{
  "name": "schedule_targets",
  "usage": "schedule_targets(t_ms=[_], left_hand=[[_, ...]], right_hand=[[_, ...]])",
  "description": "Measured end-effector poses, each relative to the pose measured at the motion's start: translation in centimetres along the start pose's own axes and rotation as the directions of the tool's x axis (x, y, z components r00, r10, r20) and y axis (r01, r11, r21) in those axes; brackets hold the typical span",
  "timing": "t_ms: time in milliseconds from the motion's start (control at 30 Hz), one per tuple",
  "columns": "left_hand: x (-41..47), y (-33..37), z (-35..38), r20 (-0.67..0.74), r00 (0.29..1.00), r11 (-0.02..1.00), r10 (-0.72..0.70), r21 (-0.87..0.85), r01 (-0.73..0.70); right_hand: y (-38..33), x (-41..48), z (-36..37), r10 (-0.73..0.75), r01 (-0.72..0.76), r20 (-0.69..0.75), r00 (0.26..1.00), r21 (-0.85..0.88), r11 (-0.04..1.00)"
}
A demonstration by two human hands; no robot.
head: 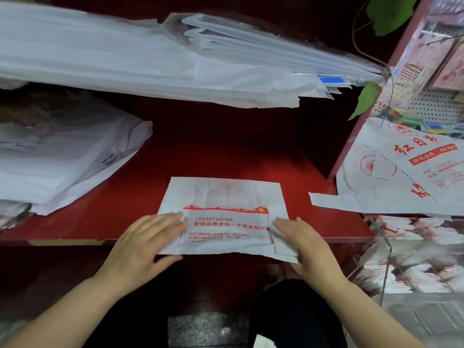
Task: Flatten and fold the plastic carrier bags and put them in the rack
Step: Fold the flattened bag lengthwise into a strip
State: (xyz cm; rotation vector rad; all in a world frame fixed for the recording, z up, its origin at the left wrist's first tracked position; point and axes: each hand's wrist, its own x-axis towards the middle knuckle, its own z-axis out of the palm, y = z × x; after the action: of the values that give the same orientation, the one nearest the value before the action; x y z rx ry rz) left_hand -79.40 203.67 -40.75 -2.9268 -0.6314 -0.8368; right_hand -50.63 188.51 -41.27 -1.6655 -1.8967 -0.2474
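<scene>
A white plastic carrier bag [223, 202] with red printing lies folded into a flat rectangle on the red shelf [226, 151], its near edge overhanging the shelf's front. My left hand [148, 244] rests flat on its left part, fingers straight, thumb under the near edge. My right hand [303, 244] lies on the bag's right edge with fingers extended over a folded flap. To the right, a clear acrylic rack [391, 249] holds several folded white-and-red bags.
Unfolded printed bags [401, 172] hang over the rack at right. Stacks of white bags [62, 156] sit at the left of the shelf. More white sheets [150, 54] fill the shelf above. A green plant leaf [366, 99] hangs by the red upright.
</scene>
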Motion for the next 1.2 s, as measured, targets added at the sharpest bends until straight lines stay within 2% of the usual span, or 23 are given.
schedule_targets(t_ms=[67,167,233,300,433,533,633,733,767,833,900,1033,1100,1200], left_hand=[[-0.4,-0.8,0.1,0.027,0.997,0.998,-0.068,0.009,0.068],[-0.5,-1.8,-0.2,0.114,0.985,0.991,-0.132,0.008,0.132],[-0.3,-2.0,-0.4,0.171,0.973,0.988,-0.153,0.017,0.152],[-0.3,-2.0,-0.4,0.170,0.972,0.987,-0.160,0.015,0.160],[-1.0,-1.1,-0.7,0.053,0.985,0.973,-0.164,-0.158,0.170],[-1.2,0.1,-0.5,-0.025,0.977,0.931,-0.213,-0.309,0.195],[-0.7,1.2,-0.2,-0.044,0.907,0.816,-0.419,-0.456,0.355],[0.4,2.0,-0.4,0.059,0.832,0.699,-0.552,-0.511,0.500],[0.8,2.3,-0.6,0.087,0.826,0.685,-0.557,-0.514,0.516],[1.5,2.7,-0.8,0.098,0.819,0.639,-0.565,-0.576,0.509],[2.0,2.7,-0.7,0.103,0.790,0.576,-0.605,-0.628,0.523],[2.5,2.5,-0.5,0.093,0.758,0.585,-0.646,-0.578,0.569],[2.7,2.4,-0.6,0.089,0.725,0.588,-0.682,-0.523,0.617],[3.1,1.9,-0.7,0.033,0.694,0.623,-0.719,-0.411,0.665]], right_hand=[[0.1,-0.1,-0.3,0.049,-0.048,0.022,0.999,-0.042,0.998],[0.7,0.3,0.0,0.048,-0.043,0.042,0.998,-0.122,0.992],[1.0,0.4,0.5,0.030,-0.028,0.016,0.999,-0.129,0.991],[1.3,0.2,1.0,0.024,-0.027,-0.031,0.999,-0.114,0.993],[1.4,-0.3,0.7,0.138,-0.129,-0.095,0.986,0.094,0.987],[0.5,-0.7,-0.7,0.264,-0.247,-0.029,0.964,0.263,0.933],[-0.7,-0.6,-1.8,0.409,-0.405,0.082,0.909,0.407,0.819],[-1.5,0.0,-2.5,0.538,-0.494,0.082,0.839,0.527,0.691],[-1.7,0.2,-2.7,0.566,-0.521,0.089,0.820,0.523,0.674],[-1.9,0.8,-2.8,0.569,-0.530,0.069,0.819,0.467,0.707],[-1.7,1.2,-2.4,0.613,-0.547,-0.007,0.790,0.445,0.709],[-1.6,2.2,-1.4,0.691,-0.631,-0.074,0.719,0.348,0.693],[-1.4,2.6,-1.1,0.699,-0.676,-0.067,0.712,0.206,0.708],[-1.3,3.4,-1.0,0.742,-0.743,-0.055,0.669,0.005,0.670]])
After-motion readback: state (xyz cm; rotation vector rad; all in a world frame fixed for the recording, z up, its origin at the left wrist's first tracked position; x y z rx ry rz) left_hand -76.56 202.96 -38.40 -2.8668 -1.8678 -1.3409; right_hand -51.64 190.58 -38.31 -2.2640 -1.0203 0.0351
